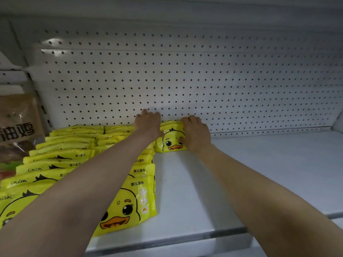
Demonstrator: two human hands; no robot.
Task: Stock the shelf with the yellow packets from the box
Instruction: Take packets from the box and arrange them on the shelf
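**Ana:** Yellow packets (pixel 171 140), a small standing bunch of them, sit at the very back of the white shelf (pixel 259 173), up against the pegboard back panel (pixel 185 75). Both hands are on that bunch. The right hand (pixel 196 134) has its fingers curled over the top edge and down the right side, holding it. The left hand (pixel 148 125) lies across the left end with fingers fairly straight, pressing more than gripping (its fingertips reach the panel).

**Ben:** And what's the worry?

**Ana:** This bunch starts a third row with nothing in front of it. The two filled rows (pixel 78 164) to its left lean on one another, front to back; this one has bare shelf before it. If both hands let go together, I'd expect the soft packets to slump forward and fan out flat.

**Ben:** Anything on the left side?

**Ana:** The left forearm (pixel 96 175) crosses right over the second row. Dragging it back low could catch the top edges and tip that row, or push its front packet (pixel 126 206), which is already near the shelf lip, off the edge.

**Ben:** The box?

**Ana:** Not in view, so I can't tell how many remain. A brown bag (pixel 18 127) stands beyond the upright at far left, well apart.

**Ben:** So?

**Ana:** Release one hand first, check the bunch stands, and lift the arm clear.
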